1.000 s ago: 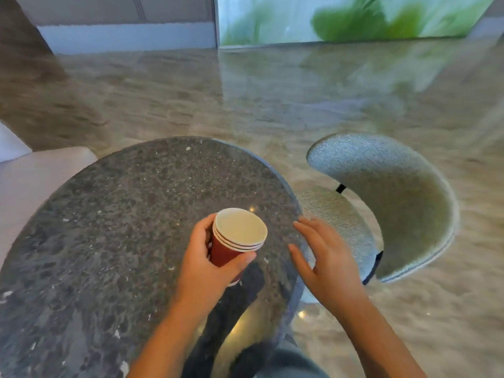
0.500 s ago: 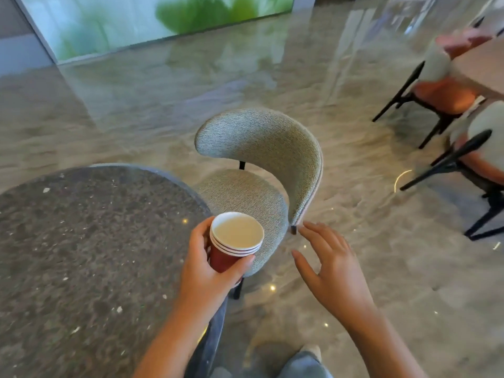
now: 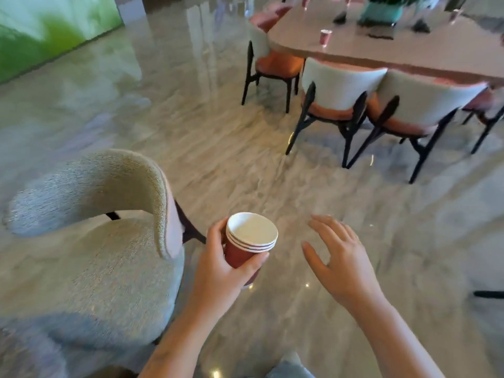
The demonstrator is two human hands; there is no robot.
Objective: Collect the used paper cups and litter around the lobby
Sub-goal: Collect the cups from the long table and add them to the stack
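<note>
Item: stack of nested red paper cups with white insides point(image 3: 251, 233), three by the rims as far as we can tell. We hold it upright in our left hand point(image 3: 218, 271), thumb across the near wall and fingers curled behind. Our right hand point(image 3: 343, 268) hovers just beside it, palm down, fingers spread and empty.

Chair point(image 3: 90, 257) left of cups point(image 3: 249, 246)

Left hand point(image 3: 218, 271) curled, gripping cup stack point(image 3: 252, 231); right hand point(image 3: 343, 268) spread (empty)

Stacked red cups point(image 3: 246, 245) in left hand point(image 3: 221, 271), right hand point(image 3: 339, 264) spread beside.
</note>
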